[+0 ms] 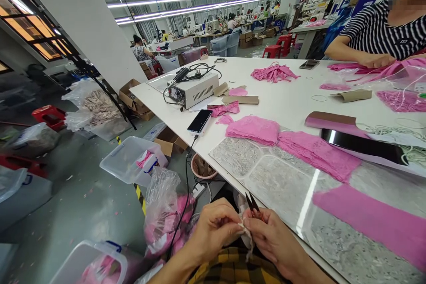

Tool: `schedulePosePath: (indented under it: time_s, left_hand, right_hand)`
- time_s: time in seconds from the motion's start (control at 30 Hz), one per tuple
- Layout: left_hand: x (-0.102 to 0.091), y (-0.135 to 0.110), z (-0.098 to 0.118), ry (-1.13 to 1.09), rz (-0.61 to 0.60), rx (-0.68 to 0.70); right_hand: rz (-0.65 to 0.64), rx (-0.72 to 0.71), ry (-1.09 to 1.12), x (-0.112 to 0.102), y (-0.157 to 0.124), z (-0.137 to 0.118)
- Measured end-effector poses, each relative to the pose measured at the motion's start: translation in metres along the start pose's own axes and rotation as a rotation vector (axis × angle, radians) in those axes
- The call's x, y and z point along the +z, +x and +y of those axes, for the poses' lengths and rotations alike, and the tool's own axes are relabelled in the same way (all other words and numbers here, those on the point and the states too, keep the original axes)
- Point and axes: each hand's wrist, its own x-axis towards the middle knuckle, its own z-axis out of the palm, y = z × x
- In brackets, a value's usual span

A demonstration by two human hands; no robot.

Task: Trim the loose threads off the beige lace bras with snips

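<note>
My left hand (216,226) is closed, its thumb and forefinger pinching a small off-white piece of cloth or string (248,238) over my lap. Just to the right, my right hand (271,235) is shut around a pair of small dark scissors (253,204), whose pointed blades stick up slightly apart. The fingertips of that same hand also pinch the off-white piece, so both hands meet at it. Its lower end hangs down between them. The scissor handles are hidden in my palm.
Stacked pink fabric (253,129) and a long pink piece (372,219) lie on the white table (239,73). A phone (199,120) and a grey metal box (196,90) with cables sit near its left edge. A co-worker's hand (377,60) touches pink strips. Plastic bins (133,159) stand on the floor.
</note>
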Motion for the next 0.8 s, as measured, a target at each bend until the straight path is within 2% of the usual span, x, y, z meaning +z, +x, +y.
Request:
schedulePosePath:
  time_s: [0.17,0.27,0.37,0.43,0.53,0.67,0.8]
  left_hand:
    - [-0.004,-0.001,0.000,0.116,-0.077,-0.015]
    - [-0.007,-0.001,0.001,0.111,-0.090,0.028]
    - [-0.005,-0.001,-0.003,-0.008,0.001,-0.070]
    - [0.000,-0.002,-0.008,-0.161,0.042,-0.193]
    - [0.008,-0.004,-0.014,-0.366,0.034,-0.329]
    - [0.012,-0.005,-0.013,-0.440,0.006,-0.336]
    - [0.013,-0.006,-0.010,-0.437,0.043,-0.363]
  right_hand:
    - [0.042,-0.212,-0.096,0.001,0.002,0.005]
    - [0.030,-0.121,-0.011,0.004,0.000,0.002]
    - [-0.007,0.005,0.062,0.006,-0.002,-0.004]
    - [-0.028,0.012,0.081,0.006,-0.002,-0.006]
    - [-0.037,-0.001,0.082,0.002,-0.001,-0.004]
    - [-0.044,0.025,0.084,-0.004,0.002,0.001]
    - [-0.023,0.027,0.027,-0.007,0.003,0.001]
